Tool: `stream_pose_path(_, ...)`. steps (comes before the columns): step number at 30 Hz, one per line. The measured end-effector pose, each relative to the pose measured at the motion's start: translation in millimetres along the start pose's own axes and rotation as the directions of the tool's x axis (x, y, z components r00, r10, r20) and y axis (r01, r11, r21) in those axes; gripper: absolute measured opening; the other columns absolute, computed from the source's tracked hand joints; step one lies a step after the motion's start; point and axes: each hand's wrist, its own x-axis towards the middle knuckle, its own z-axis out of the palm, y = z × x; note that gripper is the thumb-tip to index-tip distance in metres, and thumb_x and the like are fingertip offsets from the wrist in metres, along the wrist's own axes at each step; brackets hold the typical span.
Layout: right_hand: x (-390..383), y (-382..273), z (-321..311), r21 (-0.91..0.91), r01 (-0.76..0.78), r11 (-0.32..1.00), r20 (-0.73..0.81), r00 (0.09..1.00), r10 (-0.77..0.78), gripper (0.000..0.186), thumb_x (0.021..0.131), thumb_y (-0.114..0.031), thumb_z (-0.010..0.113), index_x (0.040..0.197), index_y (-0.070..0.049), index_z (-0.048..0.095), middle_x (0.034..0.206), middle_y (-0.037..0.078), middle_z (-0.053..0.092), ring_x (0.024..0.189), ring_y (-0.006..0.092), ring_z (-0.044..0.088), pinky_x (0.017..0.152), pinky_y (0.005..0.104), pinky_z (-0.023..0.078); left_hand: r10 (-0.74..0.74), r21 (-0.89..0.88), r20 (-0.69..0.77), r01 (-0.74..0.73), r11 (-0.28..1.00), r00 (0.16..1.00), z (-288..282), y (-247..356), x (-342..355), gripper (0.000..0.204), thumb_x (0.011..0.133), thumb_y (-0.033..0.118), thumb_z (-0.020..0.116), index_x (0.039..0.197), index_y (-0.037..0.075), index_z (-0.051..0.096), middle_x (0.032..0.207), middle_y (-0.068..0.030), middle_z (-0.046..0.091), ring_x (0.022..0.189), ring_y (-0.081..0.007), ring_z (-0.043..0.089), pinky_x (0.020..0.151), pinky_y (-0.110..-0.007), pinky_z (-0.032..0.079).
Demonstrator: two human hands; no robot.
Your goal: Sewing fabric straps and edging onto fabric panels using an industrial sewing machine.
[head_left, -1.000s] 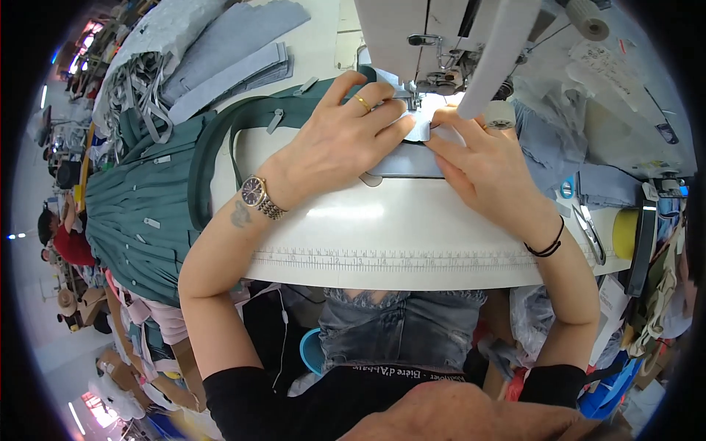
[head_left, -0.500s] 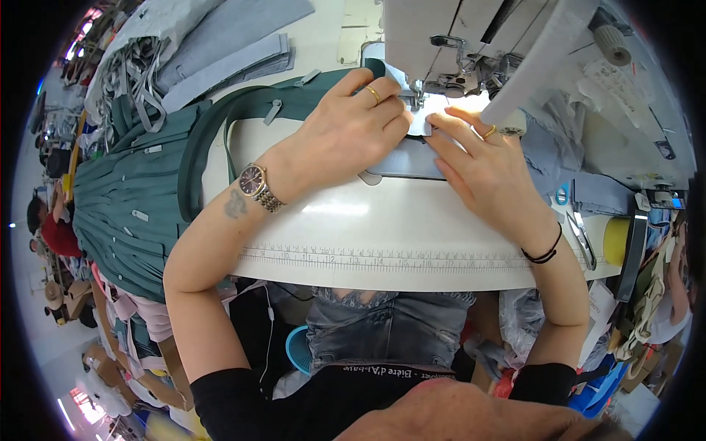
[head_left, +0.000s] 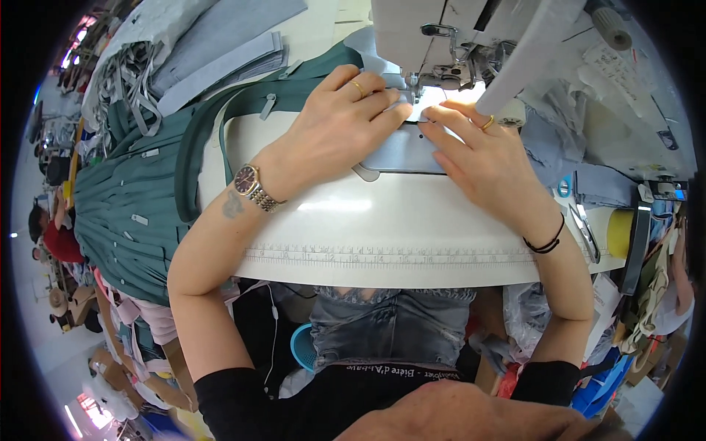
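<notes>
A white sewing machine point(head_left: 434, 29) stands at the top, its presser foot point(head_left: 415, 87) over a brightly lit needle plate. Just left of the foot is my left hand point(head_left: 349, 114), its fingers curled and closed on the edge of a dark green fabric point(head_left: 276, 103); the exact grip is hidden under them. My right hand point(head_left: 478, 151) lies to the right of the foot, fingers stretched out and slightly apart, tips on the lit plate. A pale blue-grey piece point(head_left: 365, 48) shows behind my left fingers. The green fabric trails left in gathered folds with small grey tabs.
A printed ruler scale point(head_left: 382, 259) runs along the front of the white table point(head_left: 323, 220). Scissors point(head_left: 586, 231) and a yellow roll point(head_left: 619, 234) lie on the right. Blue-grey cut pieces point(head_left: 228, 48) are stacked at the back left. A blue basket point(head_left: 301, 347) is below the table.
The green fabric's edge behind my left hand has shifted left, and more of the pale piece shows there. Both hands stay beside the presser foot; the whole view has shifted slightly.
</notes>
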Motion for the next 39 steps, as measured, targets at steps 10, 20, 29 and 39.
stream_pose_path(10, -2, -1, 2, 0.055, -0.044, 0.998, -0.006, 0.999, 0.045, 0.041, 0.086, -0.012, 0.069, 0.126, -0.008, 0.065, 0.136, 0.006, 0.061, 0.125, 0.0279, 0.057, 0.089, 0.0398, 0.053, -0.030, 0.106, 0.054, 0.024, 0.994, 0.998, 7, -8, 2, 0.029, 0.081, 0.012, 0.064, 0.108, 0.005, 0.069, 0.111, -0.0080, 0.070, 0.104, -0.0213, 0.063, 0.090, -0.034, 0.049)
stream_pose_path(20, 3, -1, 0, 0.003, -0.019, 1.000, -0.001, 1.000, 0.019, 0.039, 0.088, -0.012, 0.066, 0.126, -0.006, 0.064, 0.136, 0.007, 0.061, 0.125, 0.0280, 0.056, 0.092, 0.0400, 0.049, -0.075, 0.172, 0.070, 0.062, 0.983, 0.995, 5, -3, 2, 0.030, 0.078, 0.012, 0.065, 0.108, 0.005, 0.069, 0.102, -0.0060, 0.068, 0.099, -0.0215, 0.063, 0.084, -0.031, 0.051)
stream_pose_path(29, 0, 4, 4, -0.007, 0.030, 1.000, -0.145, 0.989, -0.030, 0.030, 0.084, -0.011, 0.070, 0.114, -0.010, 0.070, 0.127, 0.003, 0.066, 0.108, 0.0228, 0.063, 0.096, 0.0431, 0.045, -0.116, 0.072, 0.172, 0.105, 0.992, 0.978, -23, 10, -25, 0.035, 0.074, 0.011, 0.070, 0.109, 0.005, 0.069, 0.112, -0.0079, 0.070, 0.098, -0.0238, 0.065, 0.080, -0.034, 0.056)
stream_pose_path(39, 19, -47, -12, -0.067, 0.332, 0.941, -0.153, 0.928, -0.338, 0.036, 0.073, -0.006, 0.067, 0.109, -0.011, 0.071, 0.116, 0.002, 0.071, 0.090, 0.0148, 0.067, 0.066, 0.0263, 0.051, 0.177, -0.504, 0.076, -0.116, 0.856, 0.981, -67, 118, -26, 0.027, 0.073, 0.014, 0.065, 0.096, 0.001, 0.070, 0.111, -0.0136, 0.068, 0.094, -0.0209, 0.062, 0.071, -0.030, 0.051)
